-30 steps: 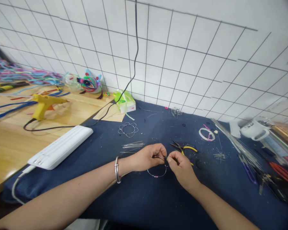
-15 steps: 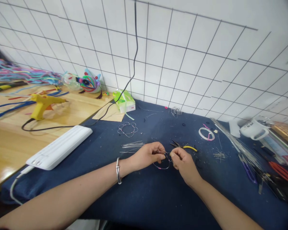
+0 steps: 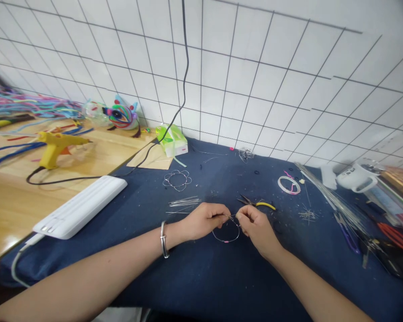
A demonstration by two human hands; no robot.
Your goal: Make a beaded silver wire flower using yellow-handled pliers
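Between my hands hangs a thin wire ring with a small pink band at its lower edge. My left hand pinches the ring's upper left side between thumb and fingers. On the other side, my right hand is closed at the ring's upper right, thumb against fingers, on a fine wire end. Pliers with a yellow handle lie just beyond my right hand. Left of them are several straight wire pieces. Farther back rests a flower-shaped wire frame with looped petals.
To the left are a white power strip, a yellow glue gun and a green tissue pack. On the right lie a white tape roll, long wires, purple-handled cutters and a white mug.
The wire ring has tilted so that its loop hangs lower and shows wider. Both hands keep their pinch, with small finger shifts. The view has moved slightly.
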